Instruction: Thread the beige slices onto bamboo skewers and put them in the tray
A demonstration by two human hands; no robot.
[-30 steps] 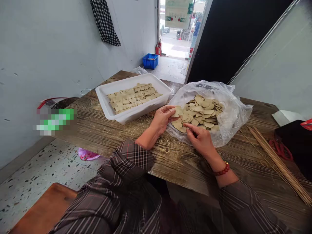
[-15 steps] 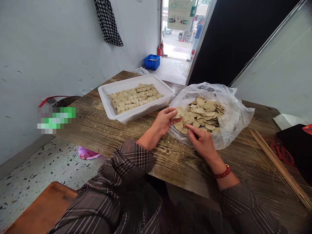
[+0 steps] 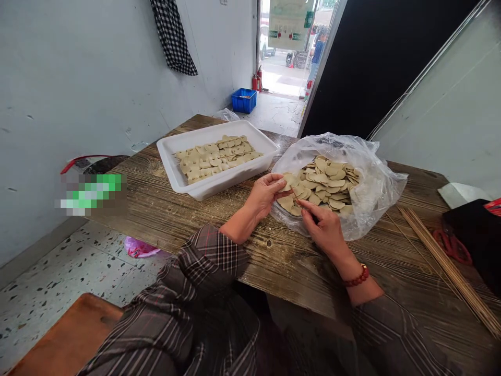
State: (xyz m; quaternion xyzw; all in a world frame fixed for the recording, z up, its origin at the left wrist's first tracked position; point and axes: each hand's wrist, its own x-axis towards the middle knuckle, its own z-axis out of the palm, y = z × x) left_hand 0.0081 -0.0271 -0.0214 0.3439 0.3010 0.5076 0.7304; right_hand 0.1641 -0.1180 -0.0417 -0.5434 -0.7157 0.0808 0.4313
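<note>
My left hand point(image 3: 266, 194) pinches a flat, round, beige slice point(image 3: 288, 181) over the near left edge of a clear plastic bag point(image 3: 378, 193). In my right hand point(image 3: 323, 225) is a thin wooden skewer point(image 3: 295, 195), gripped between thumb and fingers, its upper end at the slice. Whether the tip has pierced the slice I cannot tell. Loose beige slices point(image 3: 331, 175) fill the opened bag under and beyond my hands. To the left, a white tray point(image 3: 219, 189) holds several rows of skewered slices point(image 3: 211, 159).
A bundle of skewers point(image 3: 450, 269) lies on the wooden table point(image 3: 156, 219) at right, beside red-handled scissors point(image 3: 454, 246) and a black bag point(image 3: 473, 235). A wooden stool point(image 3: 74, 334) stands at lower left. On the floor beyond is a blue crate point(image 3: 244, 100).
Both hands keep nearly the same place and grip, with the skewer still against the slice. The whole view has shifted very slightly.
</note>
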